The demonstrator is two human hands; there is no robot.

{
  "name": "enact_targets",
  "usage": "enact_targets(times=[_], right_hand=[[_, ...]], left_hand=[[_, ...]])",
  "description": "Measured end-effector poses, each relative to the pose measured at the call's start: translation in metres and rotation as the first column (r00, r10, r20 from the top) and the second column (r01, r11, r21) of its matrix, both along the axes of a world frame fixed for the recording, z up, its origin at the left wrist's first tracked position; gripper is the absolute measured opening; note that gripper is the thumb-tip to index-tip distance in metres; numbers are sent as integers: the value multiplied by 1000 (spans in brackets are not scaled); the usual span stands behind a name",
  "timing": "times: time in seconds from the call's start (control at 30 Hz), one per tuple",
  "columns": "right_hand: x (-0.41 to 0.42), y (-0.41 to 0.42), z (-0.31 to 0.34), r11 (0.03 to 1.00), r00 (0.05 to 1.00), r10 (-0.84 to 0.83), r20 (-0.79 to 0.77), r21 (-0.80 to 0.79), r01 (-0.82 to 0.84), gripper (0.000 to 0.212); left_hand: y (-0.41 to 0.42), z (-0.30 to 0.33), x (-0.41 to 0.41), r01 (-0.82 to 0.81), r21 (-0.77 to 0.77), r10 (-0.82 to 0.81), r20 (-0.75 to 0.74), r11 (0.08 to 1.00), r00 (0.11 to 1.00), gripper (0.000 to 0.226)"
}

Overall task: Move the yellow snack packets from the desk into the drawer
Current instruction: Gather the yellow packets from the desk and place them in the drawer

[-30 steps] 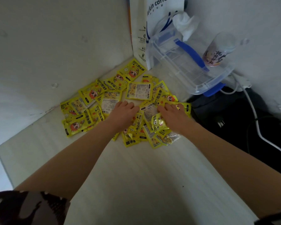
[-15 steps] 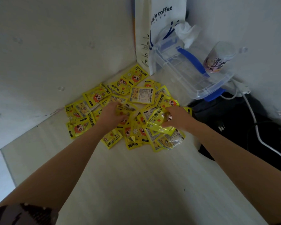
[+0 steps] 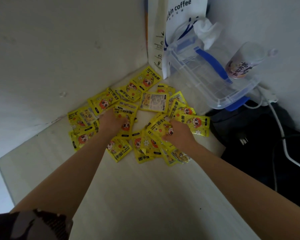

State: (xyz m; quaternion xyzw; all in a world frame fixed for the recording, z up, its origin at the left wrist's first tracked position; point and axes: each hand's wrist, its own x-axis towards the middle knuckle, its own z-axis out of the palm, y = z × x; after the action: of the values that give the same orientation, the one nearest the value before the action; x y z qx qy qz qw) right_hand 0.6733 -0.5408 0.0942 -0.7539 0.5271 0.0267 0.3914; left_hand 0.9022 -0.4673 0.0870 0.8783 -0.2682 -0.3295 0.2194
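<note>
Packets [image 3: 153, 103] lie heaped on the desk [image 3: 145, 196], in the corner just beside the coffee bag [image 3: 178, 23]. Your left hand [image 3: 111, 122] has its grip curled around several packets; your right hand [image 3: 179, 134] bunches others. Right of the bag: clear box [image 3: 206, 78], cup [image 3: 241, 64], tissue [image 3: 204, 30]. Beyond them: black bag [image 3: 249, 135], white cable [image 3: 282, 135].
</note>
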Motion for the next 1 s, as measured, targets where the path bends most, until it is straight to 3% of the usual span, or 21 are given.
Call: enact_targets(times=[0.17, 0.27, 0.47, 0.67, 1.0], right_hand=[[1, 14, -6, 995, 998, 59, -29, -74, -61, 37], [2, 18, -10, 998, 999, 46, -21, -47, -47, 49], [-2, 21, -11, 1000, 996, -4, -94, -25, 2, 60], [-4, 26, -6, 990, 988, 4, -153, -138, -26, 62], [-20, 42, 16, 993, 1000, -12, -5, -115, 11, 46]], left_hand=[[0, -7, -7, 91, 44, -95, 97, 995, 991, 41], [0, -5, -12, 138, 66, -147, 165, 988, 975, 44], [0, 1, -17, 162, 54, -169, 162, 985, 972, 38], [2, 4, -20, 118, 66, -126, 147, 991, 981, 36], [32, 25, -48, 87, -197, -69, 96, 977, 993, 30]])
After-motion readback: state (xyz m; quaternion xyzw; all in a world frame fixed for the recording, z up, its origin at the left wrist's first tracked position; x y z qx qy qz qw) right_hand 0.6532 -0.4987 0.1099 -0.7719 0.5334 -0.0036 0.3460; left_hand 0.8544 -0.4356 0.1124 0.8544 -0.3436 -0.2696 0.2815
